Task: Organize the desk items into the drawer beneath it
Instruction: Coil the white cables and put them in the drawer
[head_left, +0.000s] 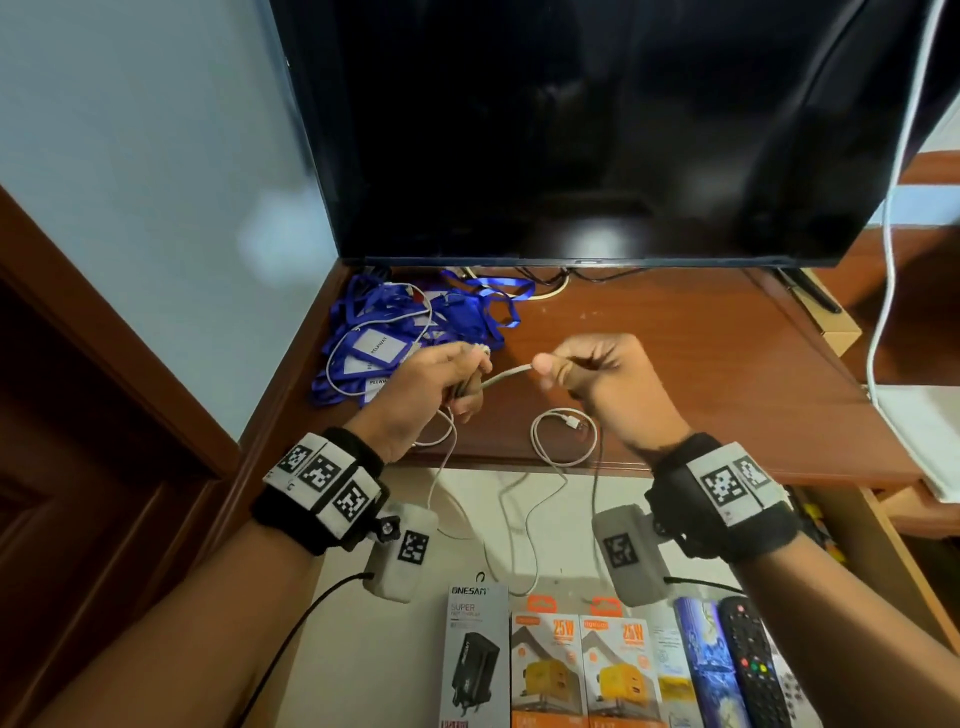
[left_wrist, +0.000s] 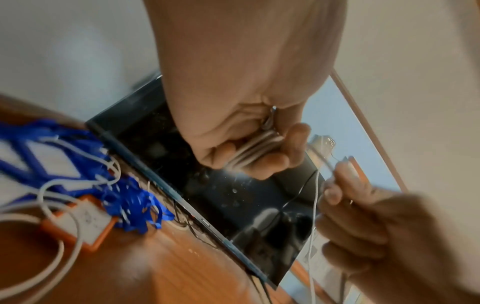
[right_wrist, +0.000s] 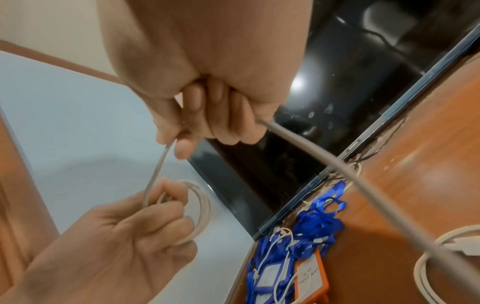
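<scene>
At the bottom of the head view the open drawer (head_left: 363, 649) shows its pale floor. Along its lower edge stand a grey charger box (head_left: 475, 657), two orange charger boxes (head_left: 584, 670), a purple patterned case (head_left: 709, 670) and a black remote control (head_left: 753, 660), side by side.

Above the drawer, in the middle of the frame, both hands are over the front edge of the wooden desk (head_left: 675, 364). The left hand (head_left: 431, 395) has its fingers curled around a small coil of the white cable (head_left: 506, 375); in the left wrist view the loops (left_wrist: 255, 149) lie pressed between fingers and palm. The right hand (head_left: 608, 384) pinches the same cable between thumb and forefinger, with the other fingers curled around it. A short stretch of cable runs between the two hands, and the rest hangs from the right hand down toward the drawer.

On the desk just below the right hand lies a second white cable (head_left: 563, 436), loosely looped, with its plug on the wood.

Farther back, at the left of the desk, there is a heap of blue lanyards (head_left: 415, 322) with badge holders. An orange badge holder (right_wrist: 310, 275) lies beside them.

At the top of the frame stands a black screen (head_left: 571, 130), and a white cord (head_left: 893, 208) hangs at its right.
</scene>
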